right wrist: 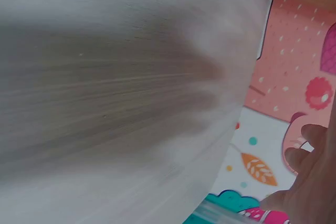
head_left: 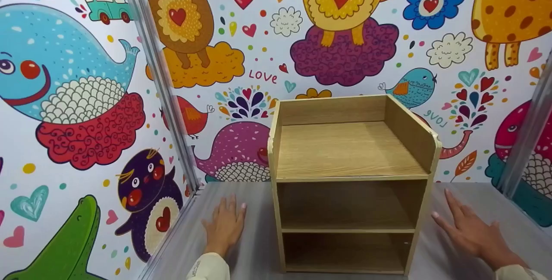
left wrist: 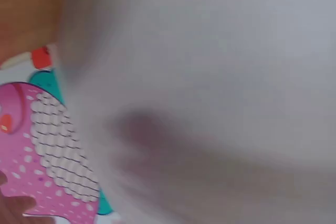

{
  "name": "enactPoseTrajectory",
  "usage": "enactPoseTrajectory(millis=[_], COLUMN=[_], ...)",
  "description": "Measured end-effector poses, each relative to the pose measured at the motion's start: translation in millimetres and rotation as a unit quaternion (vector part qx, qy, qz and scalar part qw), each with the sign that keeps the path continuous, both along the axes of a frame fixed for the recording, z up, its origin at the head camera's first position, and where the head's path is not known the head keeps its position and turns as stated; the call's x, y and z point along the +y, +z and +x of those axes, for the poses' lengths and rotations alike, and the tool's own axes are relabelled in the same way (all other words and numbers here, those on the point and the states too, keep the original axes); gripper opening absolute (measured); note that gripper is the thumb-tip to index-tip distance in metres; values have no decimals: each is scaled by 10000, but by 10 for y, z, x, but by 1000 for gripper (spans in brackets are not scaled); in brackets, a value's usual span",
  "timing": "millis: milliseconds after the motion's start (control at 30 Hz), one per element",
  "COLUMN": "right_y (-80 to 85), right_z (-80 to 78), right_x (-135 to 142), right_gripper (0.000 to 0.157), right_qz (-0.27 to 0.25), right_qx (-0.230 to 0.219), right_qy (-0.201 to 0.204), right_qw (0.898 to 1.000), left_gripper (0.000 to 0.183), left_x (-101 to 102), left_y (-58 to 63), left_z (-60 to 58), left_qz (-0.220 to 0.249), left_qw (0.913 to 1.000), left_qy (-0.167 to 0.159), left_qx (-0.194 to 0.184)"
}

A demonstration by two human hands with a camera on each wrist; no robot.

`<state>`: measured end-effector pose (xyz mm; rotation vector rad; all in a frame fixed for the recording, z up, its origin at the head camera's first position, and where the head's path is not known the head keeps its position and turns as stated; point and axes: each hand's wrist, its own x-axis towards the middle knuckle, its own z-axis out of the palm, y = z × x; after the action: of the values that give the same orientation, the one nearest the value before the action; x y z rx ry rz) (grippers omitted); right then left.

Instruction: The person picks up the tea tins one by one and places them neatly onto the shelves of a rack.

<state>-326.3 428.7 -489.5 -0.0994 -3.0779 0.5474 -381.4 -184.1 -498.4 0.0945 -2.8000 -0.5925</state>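
Note:
A small wooden shelf unit (head_left: 351, 150) stands upright on the grey table, with a walled top and two bare compartments below. To its left, my left hand (head_left: 225, 224) hovers low over the tabletop, fingers spread and pointing away from me. On the other side my right hand (head_left: 472, 232) is held with its fingers extended toward the back wall. Neither hand holds anything, and both are apart from the shelf. Only the fingers (left wrist: 16, 208) of the left hand enter the left wrist view, at its lower left corner. In the right wrist view, fingers (right wrist: 310, 166) show at the right edge.
Grey table surface (head_left: 241, 258) extends on both sides of the shelf. A back wall (head_left: 258, 55) and a left wall (head_left: 26, 142) printed with cartoon animals enclose the table. Metal corner posts (head_left: 161, 77) rise where the walls meet.

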Motion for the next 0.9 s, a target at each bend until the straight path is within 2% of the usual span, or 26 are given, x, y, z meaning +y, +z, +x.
enactPoseTrajectory(millis=[200,367,533,700,800,900], right_y=[53,84,129,121,91,78], right_z=[121,273,424,564,657,789], right_x=[-26,-137,-305,-490,-583,-697], right_gripper=[93,95,94,93,87,74], right_qz=[212,279,246,300,344,349], right_qx=[-50,2,183,512,790,1307], right_qy=[64,14,46,87,167,62], right_qw=[9997,9996,9995,9982,9961,9908], left_gripper=[65,56,45,43,44,46], left_x=[180,364,531,665,743,835], left_y=[139,254,406,560,634,702], left_z=[88,184,311,458,551,639], left_qz=[665,1315,2061,2745,2971,3068], left_qw=[9938,9795,9557,9289,9130,9013], left_qy=[-359,-674,-1338,-1766,-2047,-2314], left_qx=[811,1371,1619,1746,1904,2001])
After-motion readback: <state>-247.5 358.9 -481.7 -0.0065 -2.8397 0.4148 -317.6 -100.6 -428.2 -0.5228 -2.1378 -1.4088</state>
